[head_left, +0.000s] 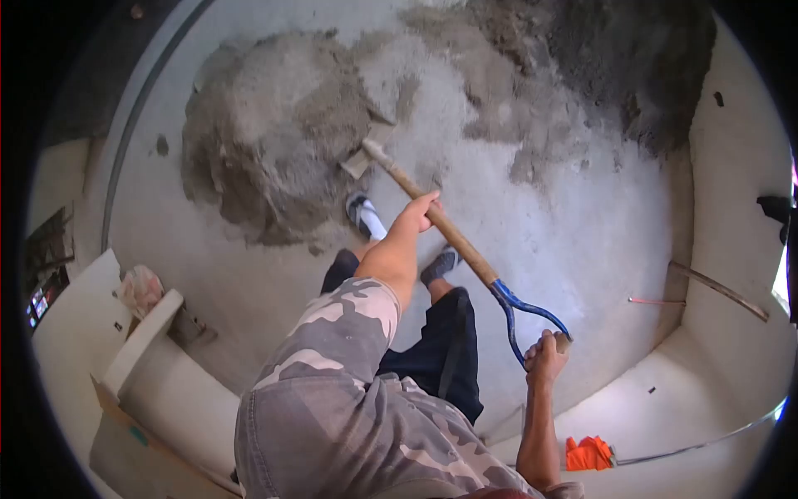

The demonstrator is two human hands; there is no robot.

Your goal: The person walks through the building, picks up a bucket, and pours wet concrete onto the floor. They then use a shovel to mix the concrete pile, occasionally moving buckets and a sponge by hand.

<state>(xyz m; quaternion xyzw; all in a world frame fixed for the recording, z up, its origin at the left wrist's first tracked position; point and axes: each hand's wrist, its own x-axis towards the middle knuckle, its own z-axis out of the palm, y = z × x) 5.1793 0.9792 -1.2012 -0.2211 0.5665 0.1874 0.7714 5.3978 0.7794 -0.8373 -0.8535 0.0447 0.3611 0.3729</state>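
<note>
A shovel with a wooden shaft and a blue D-shaped handle slants across the middle of the head view. My left hand is closed around the shaft a short way above the blade. At the other end, my right hand wraps the grip of the blue handle. The shovel's blade lies at the right edge of a mound of grey mortar mix on the floor. My feet, in dark sandals, stand just below the blade and shaft.
More dark sand is heaped at the upper right against the wall. A grey hose runs along the floor at left. An orange cloth lies at lower right, and a plastic bag sits on the left ledge. A wooden strip leans at right.
</note>
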